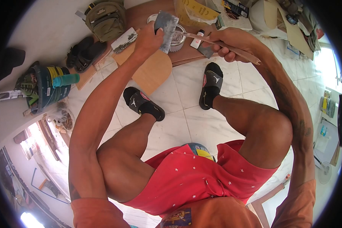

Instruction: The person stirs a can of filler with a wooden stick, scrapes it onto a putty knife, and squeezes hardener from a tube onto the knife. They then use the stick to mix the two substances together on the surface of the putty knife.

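My left hand (pixel 149 41) is closed on a putty knife, its wide grey blade (pixel 167 28) smeared and tilted upward. My right hand (pixel 231 42) grips a long wooden stick (pixel 241 53). The stick's far, paste-smeared end reaches over an opened round tin (pixel 177 41), right beside the blade. A grey flat blade (pixel 206 51) shows just below the right fingers. Close by lies a small white bottle with a black cap (pixel 197 39). Under my left forearm is a thin, rounded wooden board (pixel 152 74).
The tin stands on a brown board (pixel 140 14) with a yellow bag (pixel 195 13). At left are a backpack (pixel 106 19), dark shoes (pixel 86 55) and a dark bucket (pixel 45 89) with a turquoise bottle (pixel 66 80). My slippered feet rest on the tiled floor (pixel 178 91).
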Motion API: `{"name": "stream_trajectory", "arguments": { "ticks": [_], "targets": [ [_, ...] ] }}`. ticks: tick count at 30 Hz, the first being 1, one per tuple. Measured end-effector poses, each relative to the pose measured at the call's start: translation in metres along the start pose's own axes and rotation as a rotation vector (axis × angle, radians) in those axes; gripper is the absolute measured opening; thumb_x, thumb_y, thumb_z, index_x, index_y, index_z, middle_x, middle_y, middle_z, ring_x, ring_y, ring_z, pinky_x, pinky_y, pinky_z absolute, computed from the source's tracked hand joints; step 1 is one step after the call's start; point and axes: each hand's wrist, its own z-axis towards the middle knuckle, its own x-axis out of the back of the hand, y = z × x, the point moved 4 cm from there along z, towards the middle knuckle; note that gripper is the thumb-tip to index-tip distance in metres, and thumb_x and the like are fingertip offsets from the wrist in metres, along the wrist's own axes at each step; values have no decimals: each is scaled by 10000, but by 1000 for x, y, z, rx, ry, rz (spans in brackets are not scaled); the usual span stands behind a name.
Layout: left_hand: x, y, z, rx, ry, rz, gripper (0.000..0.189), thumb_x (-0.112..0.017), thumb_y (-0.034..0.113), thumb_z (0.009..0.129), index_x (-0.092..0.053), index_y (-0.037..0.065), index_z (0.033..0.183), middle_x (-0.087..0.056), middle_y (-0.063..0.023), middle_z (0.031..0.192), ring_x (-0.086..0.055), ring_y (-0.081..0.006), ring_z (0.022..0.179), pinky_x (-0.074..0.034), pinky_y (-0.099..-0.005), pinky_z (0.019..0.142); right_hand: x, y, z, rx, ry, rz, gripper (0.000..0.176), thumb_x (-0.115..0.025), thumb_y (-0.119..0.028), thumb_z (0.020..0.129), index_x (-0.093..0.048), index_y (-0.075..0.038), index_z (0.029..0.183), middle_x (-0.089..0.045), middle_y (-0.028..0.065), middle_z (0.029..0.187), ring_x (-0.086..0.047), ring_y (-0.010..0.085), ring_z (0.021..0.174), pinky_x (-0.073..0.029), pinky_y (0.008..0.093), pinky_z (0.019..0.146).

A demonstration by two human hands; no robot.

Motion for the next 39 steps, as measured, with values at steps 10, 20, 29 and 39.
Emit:
{"name": "stream_trajectory", "arguments": {
  "ticks": [10,20,29,39],
  "targets": [
    [7,5,3,-77,68,-13,300,-598,234,892,-619,-56,967,-671,-273,836,-660,-454,824,-499,-523,784,-1,3,2,-37,17,2,335,-530,-225,990,-608,72,1124,-457,-41,701,-380,7,498,-279,166,360],
    [0,23,-6,-68,46,63,277,-577,205,910,-607,-44,1029,-679,-273,880,-656,-462,876,-496,-534,813,-3,-4,-9,-37,11,52,331,-532,-235,993,-607,70,1095,-460,-50,687,-375,-9,487,-284,157,364],
    [0,13,-2,-30,79,46,328,-594,209,900,-606,-67,1076,-677,-308,908,-660,-477,905,-507,-528,836,2,0,-7,-31,-57,104,265,-519,-209,978,-616,37,983,-502,-41,683,-387,-8,485,-313,156,379],
    [5,-4,2,22,56,52,330,-601,215,896,-618,-74,1054,-679,-305,903,-667,-472,900,-504,-520,838,9,4,-5,-9,-48,76,268,-527,-217,960,-638,28,970,-503,-44,691,-373,-8,492,-302,154,378]
  ]
}}
